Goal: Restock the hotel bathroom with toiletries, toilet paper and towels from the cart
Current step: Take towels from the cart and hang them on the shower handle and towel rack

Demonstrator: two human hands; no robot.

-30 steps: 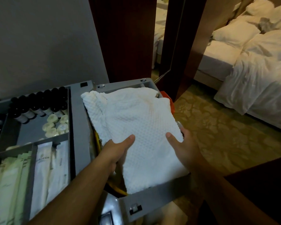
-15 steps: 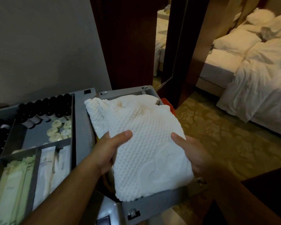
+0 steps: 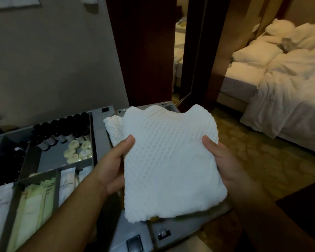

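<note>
A head-worn camera looks down at a grey cart [image 3: 98, 128] in a dim hotel room. At far left, its tray compartments hold flat sachets [image 3: 35, 199], a row of dark-capped bottles [image 3: 62, 131] and a cluster of round pale soaps [image 3: 78, 150]. Right of these, the left hand [image 3: 115, 164] holds the left edge of a folded white towel [image 3: 169, 166], thumb on top and fingers hidden beneath, so the grip is closed on the cloth as far as can be seen. The towel has a waffle texture and sits raised above the cart's right bin, with a second towel [image 3: 113, 128] lying just behind its left corner. The right hand [image 3: 224, 160] grips the right edge the same way, thumb over the top and the rest tucked under. Further right are patterned carpet [image 3: 262, 170] and an unmade bed [image 3: 289, 84] with white sheets; a dark doorframe [image 3: 195, 51] stands behind the cart. The step appears to be lifting a towel off the cart to carry to the bathroom. Doing it well probably means keeping both hands level so the fold stays square, lifting clear of the bin's rim, and not dragging the second towel along.
</note>
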